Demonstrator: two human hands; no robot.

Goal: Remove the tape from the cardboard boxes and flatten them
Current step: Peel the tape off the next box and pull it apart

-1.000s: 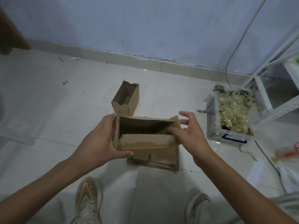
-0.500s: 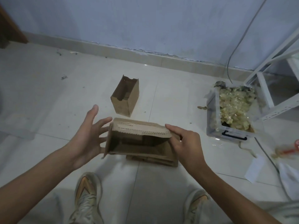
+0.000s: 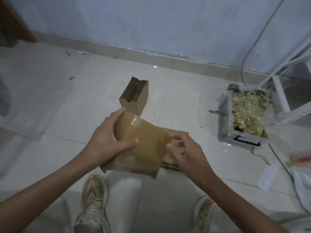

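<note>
A brown cardboard box [image 3: 143,148] with glossy tape across its upper face is in front of me, above the floor. My left hand [image 3: 107,142] grips its left end, thumb on the taped face and fingers curled over the far edge. My right hand [image 3: 183,152] is at the box's right edge, fingers curled, thumb tip against the tape edge. Under and behind the box lies a stack of flattened cardboard [image 3: 175,153] on the floor. A smaller open cardboard box [image 3: 135,96] stands farther back.
A clear plastic bin [image 3: 242,133] full of crumpled tape sits at the right, beside a white metal shelf frame [image 3: 282,98]. A cable [image 3: 249,54] runs down the wall. Paper scraps [image 3: 267,179] lie at right. My two shoes [image 3: 94,200] are below.
The box has been turned over, so its taped face points up instead of its open side. My left hand closed on its left end and my right hand shifted to the right edge.
</note>
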